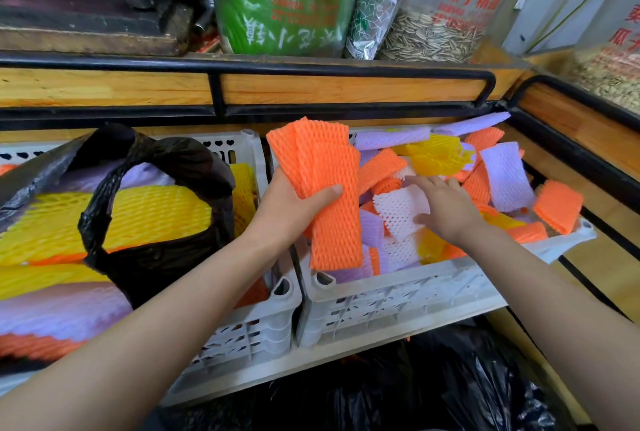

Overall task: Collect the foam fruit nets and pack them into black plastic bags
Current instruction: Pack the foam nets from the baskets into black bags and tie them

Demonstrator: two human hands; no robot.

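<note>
The left hand (294,202), forearm rising from the lower left, grips a fanned stack of flat orange foam mesh nets (329,188) at mid-length, centre frame. These nets are judged light, soft and compressible; hold them across the flat faces. The right hand (446,209) rests, fingers extended, on a white foam net (398,212) in the white slotted plastic crate (398,278), right of centre; a pinch cannot be confirmed.

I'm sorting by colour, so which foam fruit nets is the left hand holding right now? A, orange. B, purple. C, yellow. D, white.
A: the left hand grips a fanned stack of orange foam nets, its thumb pressed across their front.
</note>
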